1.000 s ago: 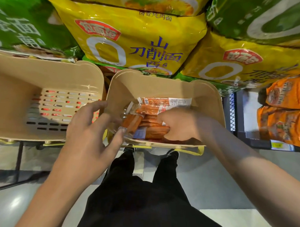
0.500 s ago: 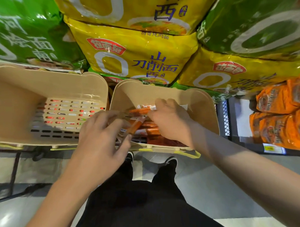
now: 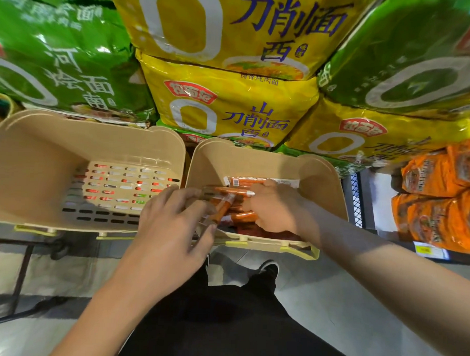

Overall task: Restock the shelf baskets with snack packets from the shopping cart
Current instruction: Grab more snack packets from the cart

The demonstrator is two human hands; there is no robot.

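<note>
Two beige plastic baskets stand side by side on the shelf. The right basket [image 3: 322, 175] holds several orange sausage snack packets [image 3: 245, 182]. My left hand [image 3: 171, 229] is at that basket's front left corner and its fingers pinch one orange packet [image 3: 222, 208], which tilts over the pile. My right hand [image 3: 273, 205] lies inside the basket on top of the packets, fingers curled around some of them. The left basket [image 3: 43, 150] has nothing in it; its slotted bottom shows.
Big yellow noodle bags [image 3: 231, 105] and green noodle bags [image 3: 59, 65] are stacked right behind the baskets. Orange packets [image 3: 441, 201] fill the shelf to the right, above a price tag [image 3: 426, 249]. My legs and shoes [image 3: 268, 269] stand on the pale floor below.
The view has tilted so the baskets sit lower in frame. My left hand has come closer to the right basket with its packet, while my right hand stays on the pile.
</note>
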